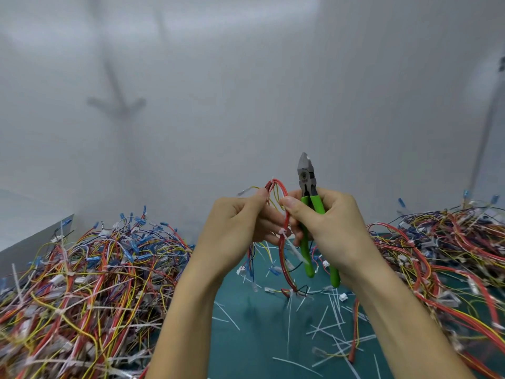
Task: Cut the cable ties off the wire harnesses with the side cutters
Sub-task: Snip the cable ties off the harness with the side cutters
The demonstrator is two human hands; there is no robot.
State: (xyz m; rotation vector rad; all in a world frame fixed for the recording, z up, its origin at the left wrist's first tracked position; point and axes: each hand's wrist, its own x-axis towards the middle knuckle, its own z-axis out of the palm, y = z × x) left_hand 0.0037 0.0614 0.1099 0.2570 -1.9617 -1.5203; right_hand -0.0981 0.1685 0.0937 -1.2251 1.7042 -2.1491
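Observation:
Both hands are raised in the middle of the view above the green mat (246, 337). My left hand (235, 222) pinches a red and yellow wire harness (282, 242) near its looped top. A white cable tie (284, 232) wraps the harness below my fingers, its tail pointing down to the right. My right hand (325, 220) grips the green-handled side cutters (307, 176), jaws closed and pointing up, while its thumb and forefinger also pinch the harness. The harness's lower end hangs down to the mat.
A big heap of tied wire harnesses (82, 283) lies on the left, another heap (451, 255) on the right. Several cut white tie pieces (328, 329) are scattered on the mat. A white wall stands behind.

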